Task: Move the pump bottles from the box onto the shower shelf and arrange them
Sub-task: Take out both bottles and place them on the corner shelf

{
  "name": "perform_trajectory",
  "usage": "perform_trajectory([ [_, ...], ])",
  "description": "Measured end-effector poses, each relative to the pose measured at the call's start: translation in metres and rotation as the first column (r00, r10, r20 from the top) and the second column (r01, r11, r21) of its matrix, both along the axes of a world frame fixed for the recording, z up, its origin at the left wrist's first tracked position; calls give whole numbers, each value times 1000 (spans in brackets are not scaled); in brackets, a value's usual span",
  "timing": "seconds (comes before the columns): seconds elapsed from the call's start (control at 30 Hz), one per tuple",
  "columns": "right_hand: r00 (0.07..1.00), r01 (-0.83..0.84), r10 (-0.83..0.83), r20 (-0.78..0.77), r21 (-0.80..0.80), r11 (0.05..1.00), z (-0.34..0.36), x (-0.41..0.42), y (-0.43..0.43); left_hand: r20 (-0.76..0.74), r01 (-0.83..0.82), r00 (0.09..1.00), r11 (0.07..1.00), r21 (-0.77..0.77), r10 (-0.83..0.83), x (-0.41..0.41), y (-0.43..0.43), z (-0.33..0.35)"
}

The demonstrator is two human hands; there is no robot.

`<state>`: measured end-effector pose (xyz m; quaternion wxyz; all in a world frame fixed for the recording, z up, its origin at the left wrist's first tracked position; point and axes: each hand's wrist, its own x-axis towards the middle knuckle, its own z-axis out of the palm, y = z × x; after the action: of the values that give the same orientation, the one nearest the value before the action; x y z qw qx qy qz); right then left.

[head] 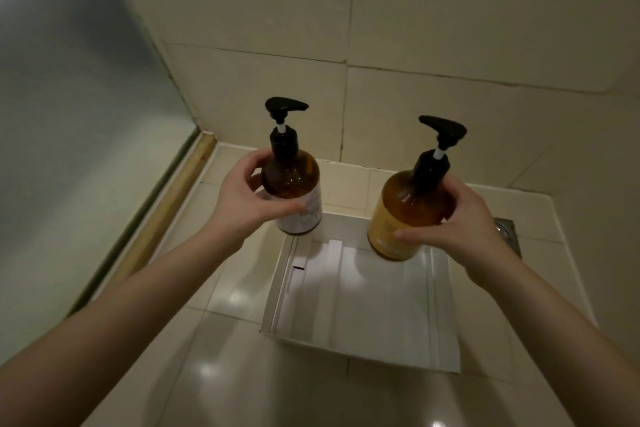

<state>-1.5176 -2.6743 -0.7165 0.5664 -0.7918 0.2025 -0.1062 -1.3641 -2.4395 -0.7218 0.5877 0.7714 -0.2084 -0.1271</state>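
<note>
I hold two amber pump bottles with black pump heads above a white box (363, 315) that lies on the tiled floor. My left hand (242, 198) grips the bottle with the white label (294, 180) around its shoulder. My right hand (467, 222) grips the bottle with the yellow label (405, 208) from its right side. Both bottles are upright, slightly tilted, and lifted clear of the box. The box looks empty inside. No shower shelf is in view.
Beige wall tiles rise behind the box. A frosted glass panel (69, 114) with a wooden strip along its base (162, 215) closes the left side. A metal floor drain (507, 232) sits to the right of the box, partly behind my right hand.
</note>
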Motion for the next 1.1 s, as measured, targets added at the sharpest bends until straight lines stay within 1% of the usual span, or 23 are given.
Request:
perform_trajectory([
  [0.1,999,-29,29,-35,0,1000,12,10,-5,-21,-4,1000,1000,11,4,4,-2,9],
  [0.23,997,-52,53,-48,12,999,47,25,-17,-13,5,1000,1000,3,-5,16,-11,39],
  [0.33,998,-62,62,-20,11,998,84,35,-26,-7,37,999,999,-19,-37,25,-21,76],
  [0.47,998,-61,61,-16,13,998,150,42,-38,9,60,998,998,-17,-60,34,-33,144],
  [0.6,998,-42,43,-39,14,999,239,35,-46,14,80,997,997,-5,-80,35,-41,233],
  [0.7,998,-41,41,-42,5,999,322,28,-50,0,102,995,995,-18,-102,31,-45,316],
  [0.97,998,-41,45,52,-64,997,563,-1,-58,24,143,990,988,-64,-142,12,-51,554],
  [1.1,996,-40,46,80,-69,997,668,-20,-59,53,194,980,978,-79,-190,-6,-53,657],
])
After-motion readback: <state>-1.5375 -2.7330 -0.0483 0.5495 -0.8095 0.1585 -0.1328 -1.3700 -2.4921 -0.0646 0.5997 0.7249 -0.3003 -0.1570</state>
